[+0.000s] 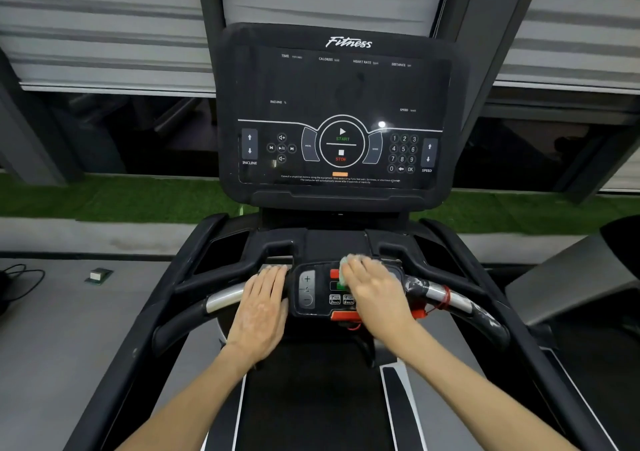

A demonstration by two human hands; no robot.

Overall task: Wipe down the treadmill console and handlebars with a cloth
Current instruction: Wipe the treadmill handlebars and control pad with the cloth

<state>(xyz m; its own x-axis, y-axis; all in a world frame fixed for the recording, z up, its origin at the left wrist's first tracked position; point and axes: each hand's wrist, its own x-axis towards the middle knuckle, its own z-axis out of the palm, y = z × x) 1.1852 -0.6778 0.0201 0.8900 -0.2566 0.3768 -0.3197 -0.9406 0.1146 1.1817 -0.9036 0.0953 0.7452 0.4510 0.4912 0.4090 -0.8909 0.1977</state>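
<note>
The black treadmill console (341, 104) stands upright ahead, its screen dark. Below it a curved handlebar (221, 300) with silver grip sections runs left to right, with a small control panel (313, 289) at its middle. My right hand (375, 288) lies flat on the right half of that panel and presses a pale green cloth (344, 269) down; only the cloth's edge shows past my fingers. My left hand (265, 307) rests with straight fingers on the bar just left of the panel and holds nothing.
A red safety clip and cord (438, 303) hang at the bar's right side. The treadmill belt (311, 398) runs below my arms. A small box (98, 275) and black cables (20, 281) lie on the grey floor at left. Another machine (588, 277) stands at right.
</note>
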